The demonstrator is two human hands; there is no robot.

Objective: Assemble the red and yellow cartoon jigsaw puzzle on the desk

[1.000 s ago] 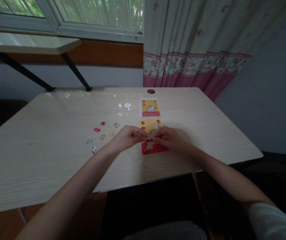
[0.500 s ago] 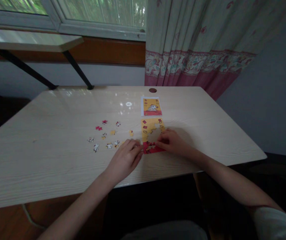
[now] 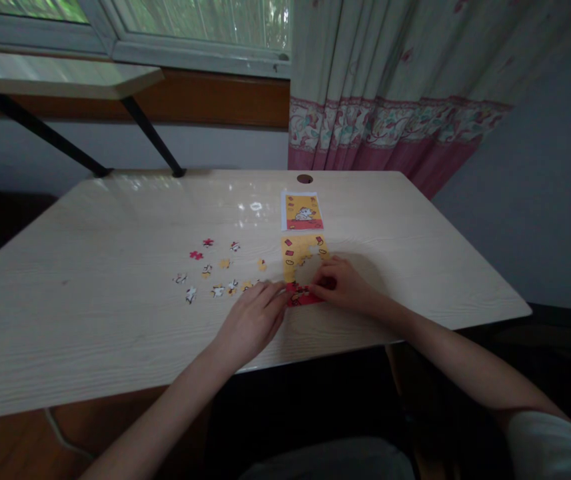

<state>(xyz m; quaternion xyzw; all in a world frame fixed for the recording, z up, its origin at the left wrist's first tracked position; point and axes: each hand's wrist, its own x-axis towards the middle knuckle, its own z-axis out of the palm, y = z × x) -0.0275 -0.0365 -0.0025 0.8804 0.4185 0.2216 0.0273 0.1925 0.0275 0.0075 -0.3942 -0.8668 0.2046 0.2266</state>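
A partly assembled jigsaw puzzle (image 3: 306,299) lies on the table, yellow on top and red along the bottom, with a gap in its middle. The fingers of my left hand (image 3: 258,320) are stretched out, tips resting at the puzzle's lower left edge. My right hand (image 3: 344,285) is closed in a pinch over the red part at the right; the piece at its fingertips is mostly hidden. Left of the puzzle lie several loose pieces, among them a red piece (image 3: 196,255), a white piece (image 3: 191,295) and a yellow piece (image 3: 262,264).
A reference picture (image 3: 304,212) of a white animal on yellow and red lies just beyond the puzzle. Near the table's (image 3: 115,320) back edge is a round cable hole (image 3: 304,179). A raised shelf (image 3: 65,79) on black legs stands at the back left, a curtain (image 3: 365,127) behind.
My left hand has shifted slightly right, its fingertips now on the puzzle's edge, uncovering a yellow piece beside it. My right hand stays nearly in place over the red part.
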